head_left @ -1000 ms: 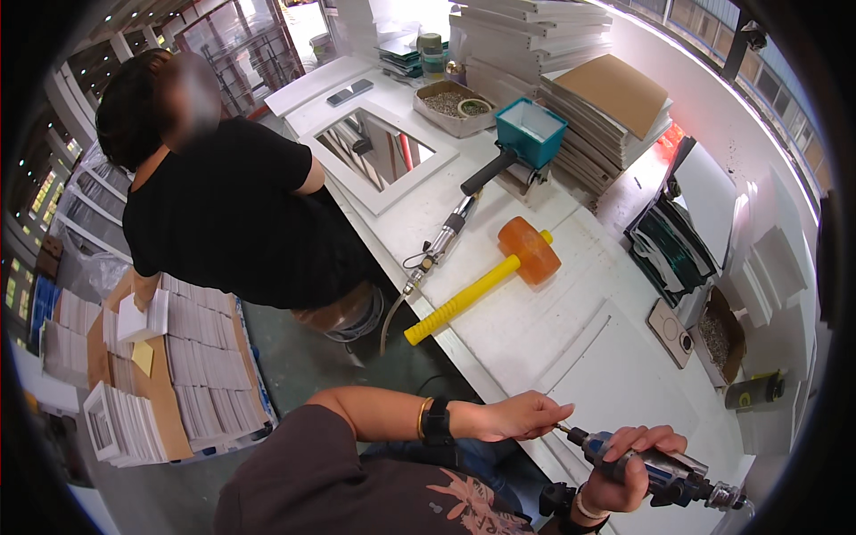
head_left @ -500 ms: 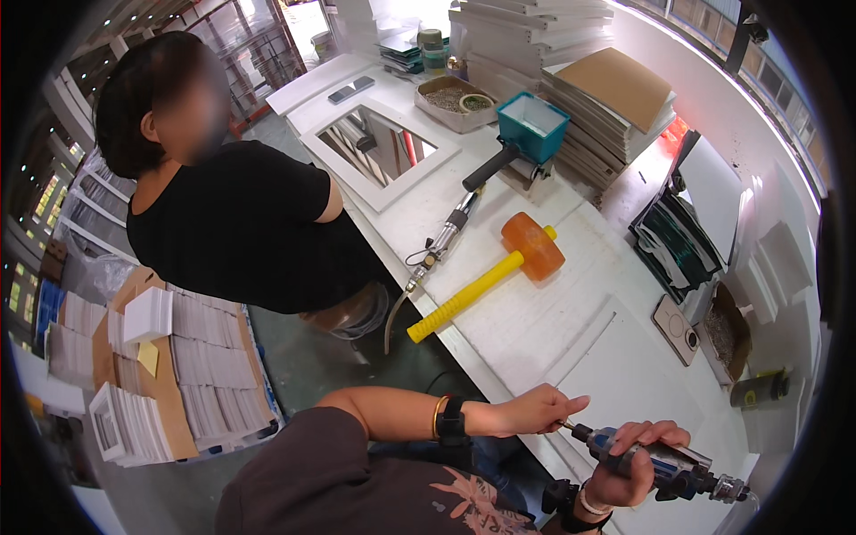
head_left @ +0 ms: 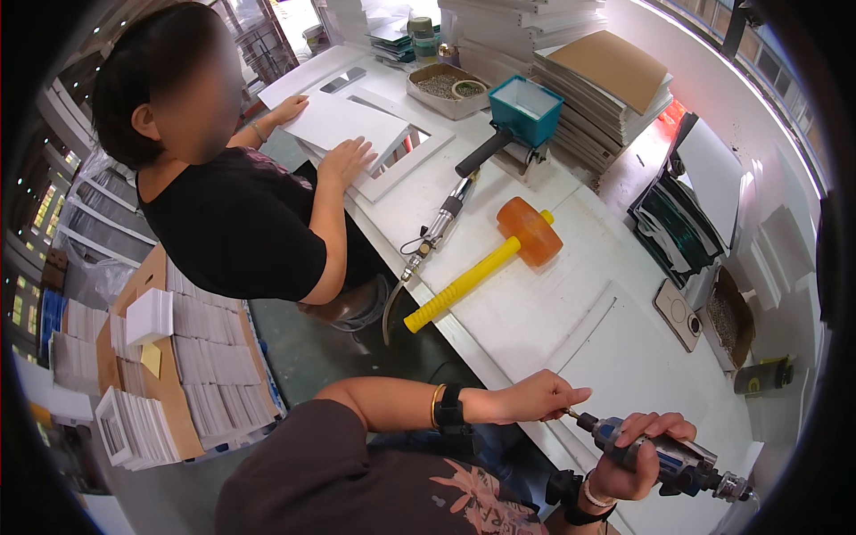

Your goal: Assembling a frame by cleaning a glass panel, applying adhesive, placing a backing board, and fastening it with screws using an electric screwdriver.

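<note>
Head view of a white workbench (head_left: 535, 312). The right hand (head_left: 637, 455) is wrapped closed around a blue-and-grey handheld pneumatic screwdriver (head_left: 660, 455), held roughly level near the lower edge of the bench, bit pointing left. The left hand (head_left: 530, 399), wearing a black wrist device, has its fingers pinched around the bit tip; whether a screw sits there is too small to tell. Just beyond both hands lies a flat white board panel (head_left: 624, 357), apparently the workpiece; no fastening on it can be made out, so the driving step is judged not yet begun, the tool being readied at its tip. Farther up the bench lie an orange-headed mallet with a yellow handle (head_left: 490, 263) and a second slim metal air tool with hose (head_left: 437, 227), both untouched. A teal open box (head_left: 526, 107) stands beside stacked boards (head_left: 571, 71). A co-worker in a black shirt (head_left: 241, 223) presses both hands on a white sheet (head_left: 348, 120) over a frame
</note>
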`<state>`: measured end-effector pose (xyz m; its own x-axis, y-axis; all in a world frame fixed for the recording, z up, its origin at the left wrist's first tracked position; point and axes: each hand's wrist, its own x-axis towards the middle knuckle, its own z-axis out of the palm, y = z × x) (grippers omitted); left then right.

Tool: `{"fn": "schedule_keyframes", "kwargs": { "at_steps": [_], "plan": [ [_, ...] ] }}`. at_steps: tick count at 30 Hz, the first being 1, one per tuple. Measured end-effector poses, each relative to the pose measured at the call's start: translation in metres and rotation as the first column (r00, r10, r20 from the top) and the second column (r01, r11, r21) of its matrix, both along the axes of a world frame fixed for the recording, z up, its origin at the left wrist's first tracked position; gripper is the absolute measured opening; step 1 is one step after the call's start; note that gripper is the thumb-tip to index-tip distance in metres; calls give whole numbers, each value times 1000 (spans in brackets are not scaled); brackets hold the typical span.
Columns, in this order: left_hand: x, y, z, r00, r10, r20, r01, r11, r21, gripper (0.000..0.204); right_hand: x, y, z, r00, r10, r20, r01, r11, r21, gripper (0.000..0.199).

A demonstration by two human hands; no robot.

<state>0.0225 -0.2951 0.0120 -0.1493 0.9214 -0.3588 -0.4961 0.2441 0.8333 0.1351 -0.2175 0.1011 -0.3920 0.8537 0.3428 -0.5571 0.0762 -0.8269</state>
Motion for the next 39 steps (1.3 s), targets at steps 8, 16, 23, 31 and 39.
{"fn": "schedule_keyframes", "kwargs": {
  "at_steps": [8,16,23,31,39],
  "plan": [
    [-2,-1,0,999,-42,-10,42,999,11,50,1,1,4,1000,-6,-24,6,1000,5,34],
    [-3,-2,4,984,-41,-172,48,998,32,59,1,-3,1,999,10,-32,-10,1000,20,33],
    [-1,1,-3,995,-96,-42,97,995,21,58,2,0,-2,999,27,-25,-27,1000,-6,33],
    [-34,-1,-4,983,-170,-66,159,976,-148,62,-1,18,-1,987,111,-117,-118,992,-49,33],
    [-87,42,-15,928,-232,-291,189,967,-168,29,18,38,-6,988,68,-140,-68,998,4,32]
  ]
}}
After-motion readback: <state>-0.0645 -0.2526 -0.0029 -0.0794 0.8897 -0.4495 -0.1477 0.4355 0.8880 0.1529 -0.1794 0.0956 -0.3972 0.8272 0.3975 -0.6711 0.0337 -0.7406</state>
